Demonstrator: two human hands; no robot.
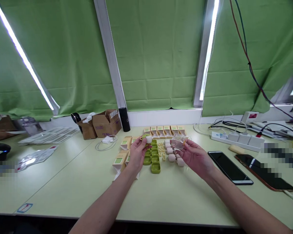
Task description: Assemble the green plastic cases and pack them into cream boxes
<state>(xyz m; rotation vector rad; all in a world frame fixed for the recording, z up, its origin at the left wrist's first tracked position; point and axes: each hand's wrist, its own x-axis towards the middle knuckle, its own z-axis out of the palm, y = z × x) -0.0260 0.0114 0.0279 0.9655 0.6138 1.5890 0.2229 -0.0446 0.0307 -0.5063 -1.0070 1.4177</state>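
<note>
My left hand (pixel 137 153) pinches a small pale earbud-style case (pixel 148 139) with a green part against it. My right hand (pixel 194 156) holds a clear plastic shell (pixel 177 141) in its fingertips, just right of the left hand. Both hands hover over the pale green table (pixel 161 195). Under them lies a column of green trays (pixel 155 159), a cluster of pale cases (pixel 172 154) and small yellow pieces (pixel 161 149). Tan cartons (pixel 164 130) stand in a row behind, with more cartons (pixel 120 159) to the left.
Two phones (pixel 229 167) (pixel 263 171) lie flat at the right, behind them a white power strip (pixel 236 138) with cables. Cardboard boxes (pixel 104 123), a black cylinder (pixel 124 119) and a white charger (pixel 106 140) sit at the back left. Plastic packets (pixel 47 136) lie far left.
</note>
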